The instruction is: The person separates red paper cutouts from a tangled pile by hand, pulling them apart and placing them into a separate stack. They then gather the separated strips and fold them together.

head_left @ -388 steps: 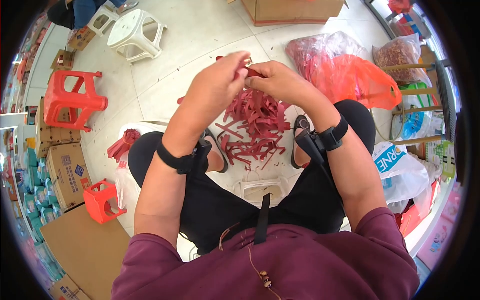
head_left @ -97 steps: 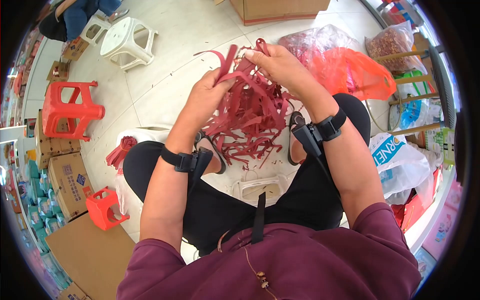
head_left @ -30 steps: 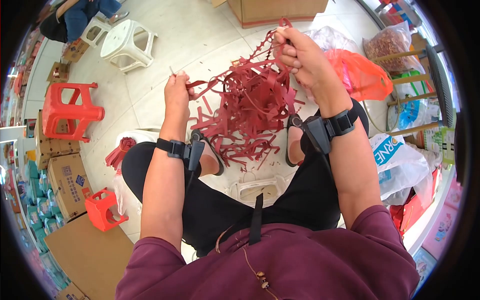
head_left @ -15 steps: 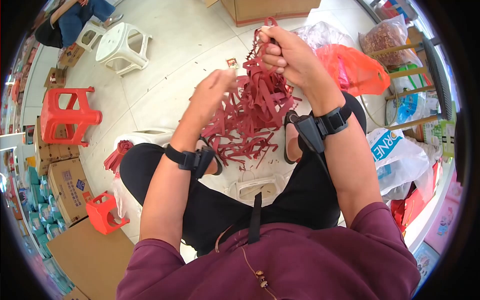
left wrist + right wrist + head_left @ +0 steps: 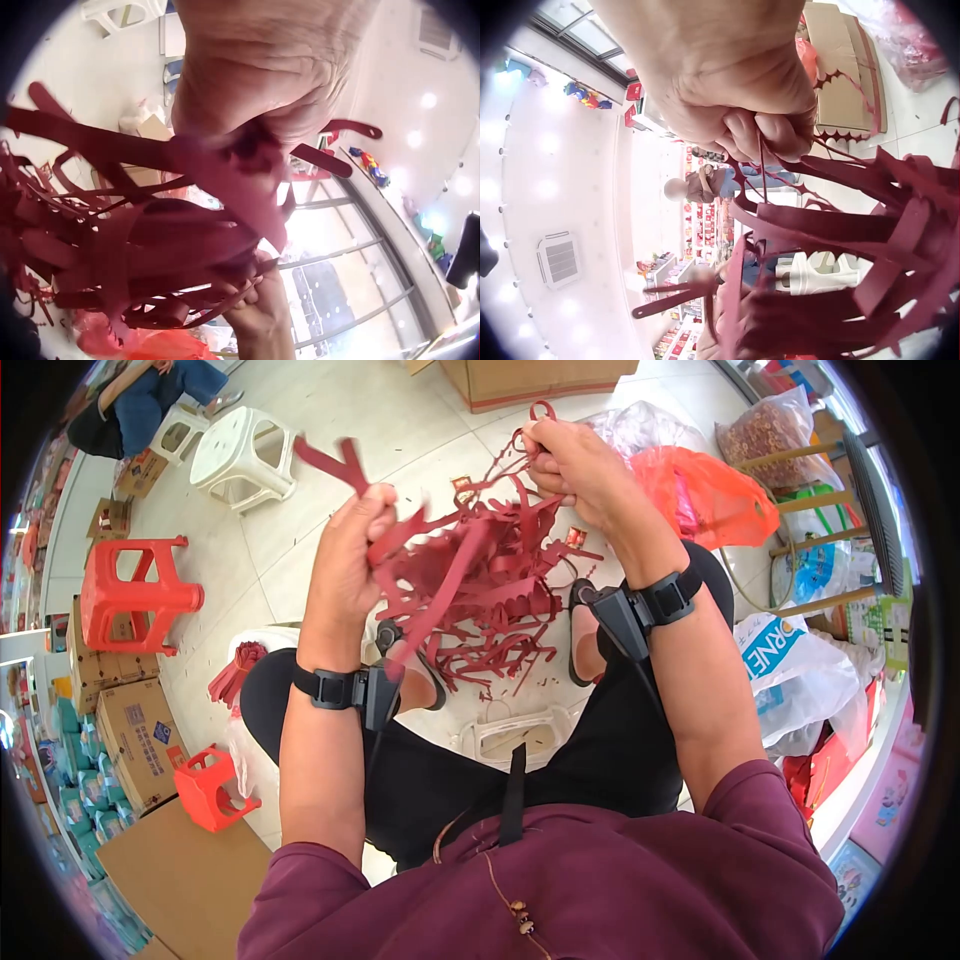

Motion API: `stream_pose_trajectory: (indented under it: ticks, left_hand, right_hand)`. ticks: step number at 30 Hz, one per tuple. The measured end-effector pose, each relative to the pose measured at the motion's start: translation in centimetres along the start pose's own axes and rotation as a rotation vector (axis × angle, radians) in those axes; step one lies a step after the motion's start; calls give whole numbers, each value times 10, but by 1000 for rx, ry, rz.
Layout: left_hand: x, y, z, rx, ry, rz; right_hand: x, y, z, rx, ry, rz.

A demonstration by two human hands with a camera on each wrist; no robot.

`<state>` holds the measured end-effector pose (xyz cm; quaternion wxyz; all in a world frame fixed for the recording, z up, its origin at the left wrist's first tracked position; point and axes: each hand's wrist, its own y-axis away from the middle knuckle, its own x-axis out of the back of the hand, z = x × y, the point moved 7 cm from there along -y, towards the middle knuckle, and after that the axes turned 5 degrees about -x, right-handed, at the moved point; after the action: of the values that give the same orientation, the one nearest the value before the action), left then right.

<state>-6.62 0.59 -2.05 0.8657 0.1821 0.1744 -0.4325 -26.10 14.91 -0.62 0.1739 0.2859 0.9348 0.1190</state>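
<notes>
A tangle of dark red strips (image 5: 500, 560) hangs between the two hands, over a pile of strips (image 5: 490, 655) on the floor between the feet. My left hand (image 5: 350, 550) grips several wide strips, their ends sticking out above and below the fist. In the left wrist view the strips (image 5: 112, 247) run out sideways from the curled left hand (image 5: 262, 75). My right hand (image 5: 585, 470) pinches thin strips at the tangle's upper right. The right wrist view shows the right hand's curled fingers (image 5: 769, 135) round a thin, scalloped strip.
White stool (image 5: 245, 455), red stools (image 5: 140, 595) and cartons (image 5: 135, 730) stand on the left. A large carton (image 5: 540, 375) is ahead. Plastic bags (image 5: 700, 495) and a wooden-runged frame (image 5: 830, 500) line the right side. Another person (image 5: 150, 405) sits far left.
My left hand has moved away to the left, now with wide strips in its grip. The tangle has spread leftward from beneath my right hand, which stays near its earlier place.
</notes>
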Motion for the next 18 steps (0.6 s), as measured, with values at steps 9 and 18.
stream_pose_trajectory:
  ticks: [9, 18]
  left_hand:
    - [56, -10, -6, 26, 335, 201]
    - [12, -10, -5, 121, 725, -180]
  right_hand:
    - [3, -2, -2, 11, 25, 64]
    - [-49, 4, 11, 92, 435, -110]
